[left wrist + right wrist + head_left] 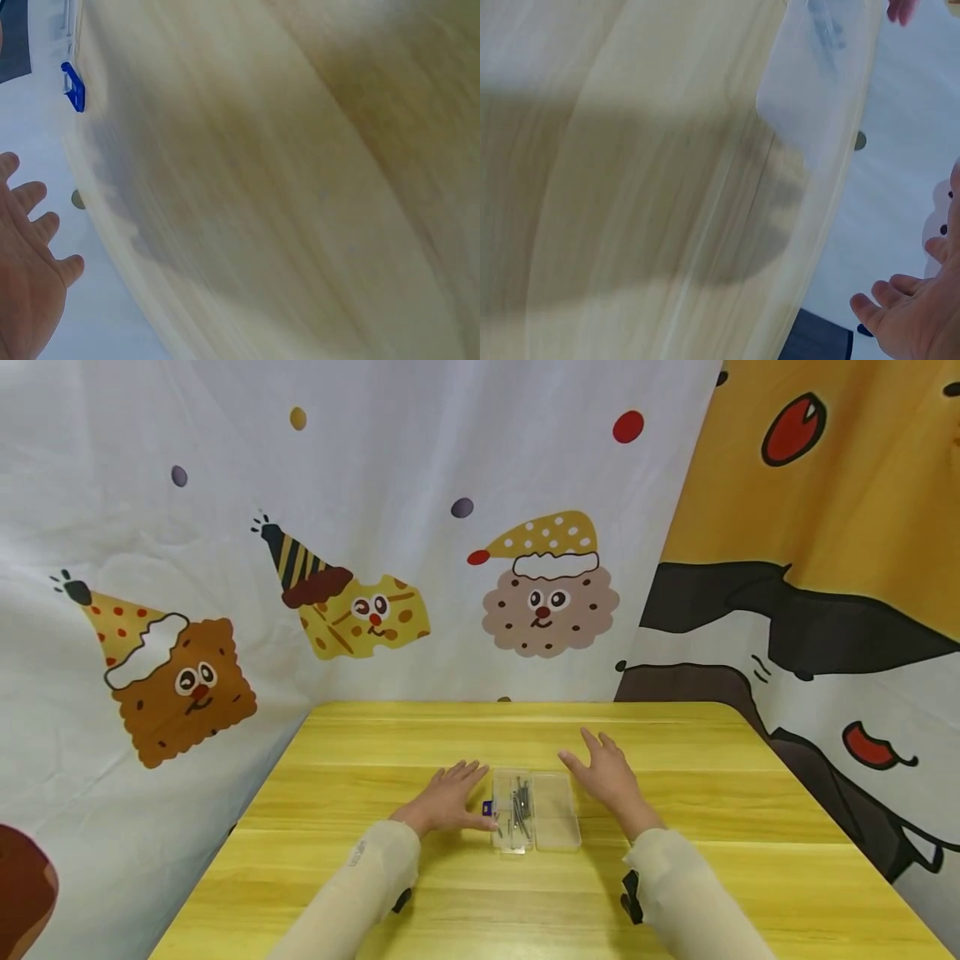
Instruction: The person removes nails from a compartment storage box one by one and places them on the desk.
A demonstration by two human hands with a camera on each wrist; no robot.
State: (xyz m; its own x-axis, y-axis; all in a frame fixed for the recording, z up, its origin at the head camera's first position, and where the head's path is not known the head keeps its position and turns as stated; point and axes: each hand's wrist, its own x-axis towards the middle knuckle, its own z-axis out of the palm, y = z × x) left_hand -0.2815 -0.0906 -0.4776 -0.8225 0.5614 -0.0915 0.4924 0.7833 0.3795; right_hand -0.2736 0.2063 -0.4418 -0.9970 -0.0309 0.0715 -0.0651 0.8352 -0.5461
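A clear plastic box [504, 783] lies unfolded on the table, its lid [555, 810] laid flat to the right. Several thin metal pieces [522, 802], like nails or screws, are inside the box's left half. A blue latch [487, 808] sticks out on the left side. My left hand [447, 802] is spread beside that side, its thumb overlapping the box's edge in the head view. To the right of the lid, my right hand [611, 778] hovers with fingers extended and nothing held. The left wrist view shows the blue latch [73, 88] beyond spread fingers.
The wooden table [480, 902] has a light yellow striped grain. Behind it hangs a white curtain [405, 460] with cartoon biscuits and cheese, meeting the table's far edge. Dark straps show under both sleeve cuffs.
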